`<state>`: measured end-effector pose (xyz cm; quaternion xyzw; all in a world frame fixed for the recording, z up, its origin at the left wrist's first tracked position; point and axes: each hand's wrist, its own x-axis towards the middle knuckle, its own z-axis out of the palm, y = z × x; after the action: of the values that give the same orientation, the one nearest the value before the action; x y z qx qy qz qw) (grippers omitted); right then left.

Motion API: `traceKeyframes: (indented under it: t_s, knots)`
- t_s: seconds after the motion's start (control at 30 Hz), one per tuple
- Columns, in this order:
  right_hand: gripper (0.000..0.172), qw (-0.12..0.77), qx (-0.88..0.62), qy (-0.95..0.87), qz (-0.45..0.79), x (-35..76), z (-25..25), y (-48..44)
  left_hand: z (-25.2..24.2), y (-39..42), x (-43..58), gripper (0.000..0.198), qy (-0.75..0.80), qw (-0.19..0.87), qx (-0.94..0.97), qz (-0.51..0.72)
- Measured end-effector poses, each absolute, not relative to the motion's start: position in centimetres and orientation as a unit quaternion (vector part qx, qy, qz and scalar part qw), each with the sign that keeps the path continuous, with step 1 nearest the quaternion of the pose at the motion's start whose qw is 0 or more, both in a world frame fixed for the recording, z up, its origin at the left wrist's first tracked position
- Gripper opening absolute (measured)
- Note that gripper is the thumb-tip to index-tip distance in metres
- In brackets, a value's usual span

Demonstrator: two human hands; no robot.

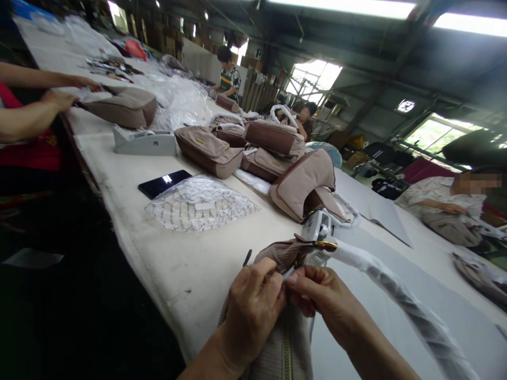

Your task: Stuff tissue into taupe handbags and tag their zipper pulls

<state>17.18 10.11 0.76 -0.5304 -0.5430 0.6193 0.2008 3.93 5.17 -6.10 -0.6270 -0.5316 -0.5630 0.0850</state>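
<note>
A taupe ribbed handbag with a brass zip lies below me at the table's near edge. My left hand is closed on the bag's fabric near its top end. Close beside it, my right hand pinches a small white strip against the bag, its kind unclear. From a gold ring at the bag's end, a strap wrapped in white film curves away to the right. The fingertips partly hide the spot where both hands meet.
Beyond my hands stand a grey tape dispenser and a pile of handbags. Farther left are a printed plastic bag, a dark phone and another grey dispenser. Co-workers handle bags at left and right.
</note>
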Motion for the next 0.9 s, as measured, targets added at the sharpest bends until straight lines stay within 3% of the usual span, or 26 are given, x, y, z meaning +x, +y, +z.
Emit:
traceKeyframes:
  t_s: [0.13,0.53,0.9]
  knots:
    - [0.034,0.219,-0.533,-0.533,0.620,17.0,0.7,10.2,-6.0,5.3,4.0,0.010,-0.516,0.126,-0.630,-0.567]
    - [0.032,0.199,-0.529,-0.535,0.628,17.4,1.1,9.8,-6.3,5.8,4.4,0.013,-0.521,0.079,-0.641,-0.558]
    - [0.037,0.303,-0.475,-0.515,0.646,18.1,-0.1,8.5,-5.9,5.4,4.5,0.010,-0.540,-0.136,-0.594,-0.581]
